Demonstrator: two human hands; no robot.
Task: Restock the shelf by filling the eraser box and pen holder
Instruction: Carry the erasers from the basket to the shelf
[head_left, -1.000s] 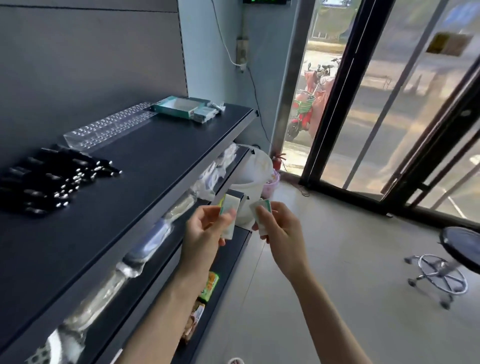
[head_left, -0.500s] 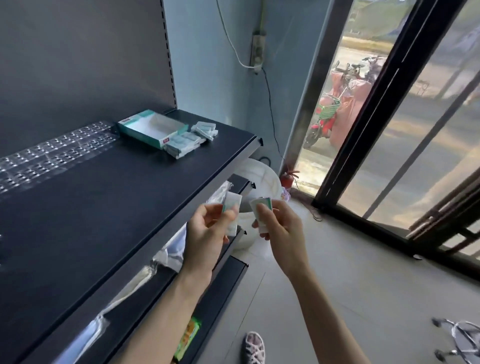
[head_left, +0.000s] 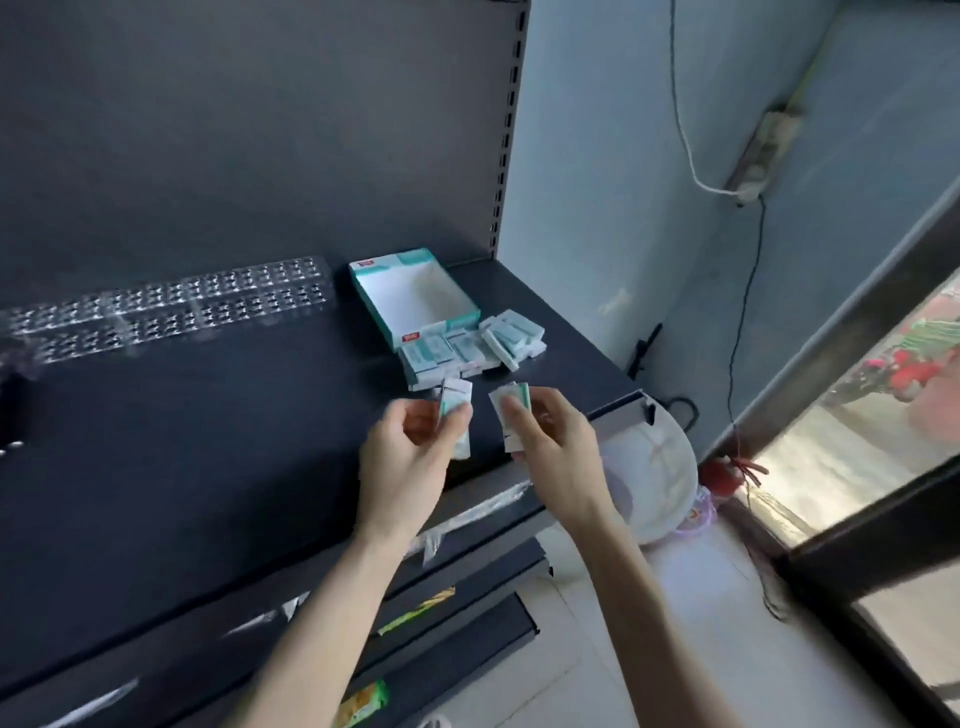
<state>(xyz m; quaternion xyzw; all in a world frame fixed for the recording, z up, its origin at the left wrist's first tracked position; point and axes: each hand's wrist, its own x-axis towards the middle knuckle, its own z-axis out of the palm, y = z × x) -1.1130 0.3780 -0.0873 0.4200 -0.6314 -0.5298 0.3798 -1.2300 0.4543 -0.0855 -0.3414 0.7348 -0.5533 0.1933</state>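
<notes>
An open teal-and-white eraser box (head_left: 410, 296) lies empty at the back right of the dark top shelf (head_left: 208, 441). A heap of wrapped erasers (head_left: 467, 348) lies just in front of it. My left hand (head_left: 405, 462) pinches a few white-and-teal erasers (head_left: 454, 402) above the shelf's front right. My right hand (head_left: 550, 447) pinches another small stack of erasers (head_left: 511, 410) beside it. Both hands hover just short of the heap. A clear pen holder (head_left: 166, 312) with rows of holes lies along the back wall to the left.
Black pens (head_left: 10, 415) show at the far left edge of the shelf. Lower shelves (head_left: 457, 613) carry packets. A white bucket (head_left: 649, 467) stands on the floor right of the shelf. A cable and power strip (head_left: 758, 150) hang on the wall; a glass door frame (head_left: 857, 364) is right.
Both hands, each still holding erasers, have moved from beside the shelf edge to above the top shelf, close to the heap. The view has turned left and down toward the box.
</notes>
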